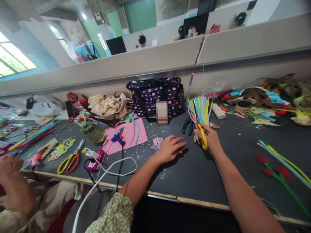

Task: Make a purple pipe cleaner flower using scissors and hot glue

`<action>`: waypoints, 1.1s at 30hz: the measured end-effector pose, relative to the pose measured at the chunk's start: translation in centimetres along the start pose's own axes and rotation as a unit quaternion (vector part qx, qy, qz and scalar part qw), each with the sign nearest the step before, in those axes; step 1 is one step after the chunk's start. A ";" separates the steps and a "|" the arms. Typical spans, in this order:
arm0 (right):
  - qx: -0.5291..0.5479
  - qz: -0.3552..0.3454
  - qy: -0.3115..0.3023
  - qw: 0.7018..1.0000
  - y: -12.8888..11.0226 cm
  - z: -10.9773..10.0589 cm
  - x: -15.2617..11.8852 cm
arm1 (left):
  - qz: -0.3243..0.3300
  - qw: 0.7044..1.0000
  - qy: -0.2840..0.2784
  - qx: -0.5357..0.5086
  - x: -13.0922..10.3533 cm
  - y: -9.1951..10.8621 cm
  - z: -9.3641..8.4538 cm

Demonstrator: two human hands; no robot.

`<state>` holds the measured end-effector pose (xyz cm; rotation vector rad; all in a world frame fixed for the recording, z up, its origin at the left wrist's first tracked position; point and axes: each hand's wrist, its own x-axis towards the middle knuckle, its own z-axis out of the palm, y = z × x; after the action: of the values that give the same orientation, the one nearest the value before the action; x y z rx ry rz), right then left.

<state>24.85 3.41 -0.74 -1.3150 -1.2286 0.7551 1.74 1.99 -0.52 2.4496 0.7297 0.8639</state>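
Observation:
My left hand (170, 149) is open and palm down over the dark table, its fingers stretched out and nothing in them. Just left of it lies a small heap of lilac clippings (157, 143). My right hand (212, 139) grips yellow-handled scissors (203, 138), whose blades point away toward a bundle of pastel pipe cleaners (202, 108). The scissors overlap the near end of that bundle, and I cannot tell whether they touch it. Dark green pliers (187, 127) rest between my two hands, beyond the fingertips.
A dotted dark bag (145, 97) stands at the back. Left are a blue glue gun (118, 138) on pink sheet (141, 127), a bottle (93, 132), more scissors (73, 158) and a white cable (107, 169). Red pipe-cleaner flowers (279, 171) lie right. A co-worker's hand (9, 168) shows far left.

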 end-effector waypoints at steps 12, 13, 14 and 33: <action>-0.124 0.005 -0.027 0.992 1.2 1.4 -1.3 | -0.001 0.968 -0.098 0.230 0.4 0.2 3.1; -0.138 -0.017 -0.021 0.990 1.7 1.3 -1.3 | 0.008 0.963 -0.100 0.251 0.6 0.2 3.3; -0.158 -0.035 -0.017 0.987 2.0 1.3 -1.2 | 0.023 0.957 -0.105 0.271 0.9 0.3 3.5; 0.237 0.216 -0.076 0.944 1.0 3.4 -2.6 | -0.060 0.955 0.239 0.166 0.3 -2.1 1.0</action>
<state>21.21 2.13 -2.86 -1.1411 -0.8002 1.3947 1.87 3.58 -2.24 2.4583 1.2712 1.4072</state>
